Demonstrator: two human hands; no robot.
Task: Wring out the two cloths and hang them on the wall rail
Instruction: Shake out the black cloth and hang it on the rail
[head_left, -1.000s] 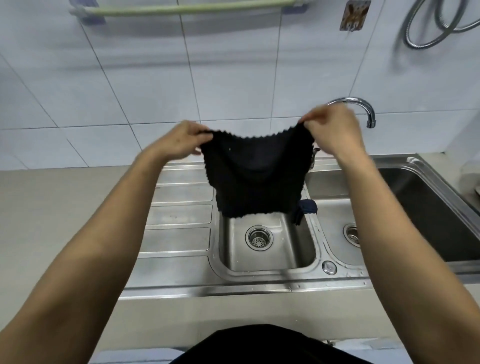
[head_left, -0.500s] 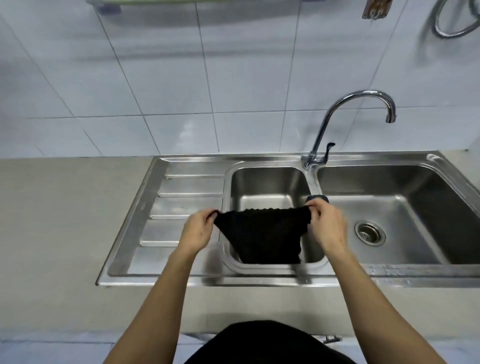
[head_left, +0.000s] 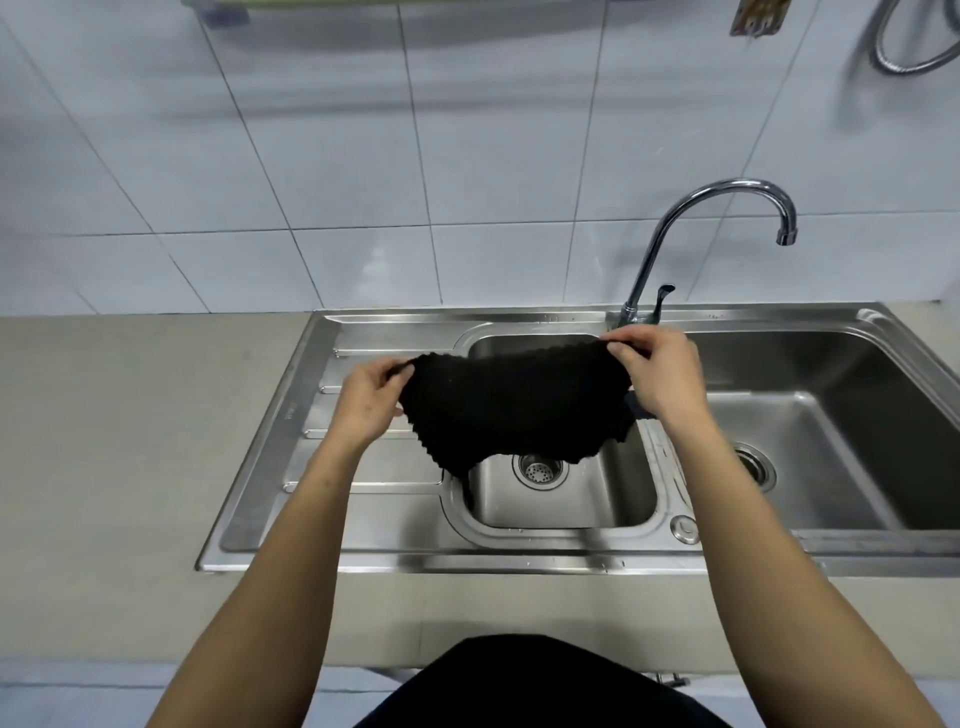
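Cloth raised again over the small basin, spread between both hands.

Left hand (head_left: 370, 397) pinched shut on one top corner of the black cloth (head_left: 511, 402), right hand (head_left: 660, 371) pinched on the other; higher than half a second before, lower than the second before, probably a shake-out ahead of hanging. Held above the small basin (head_left: 628, 499), bare but for its strainer (head_left: 539, 470); large basin (head_left: 852, 467) likewise. Wall rail (head_left: 291, 4) well above. Second cloth: cannot tell.
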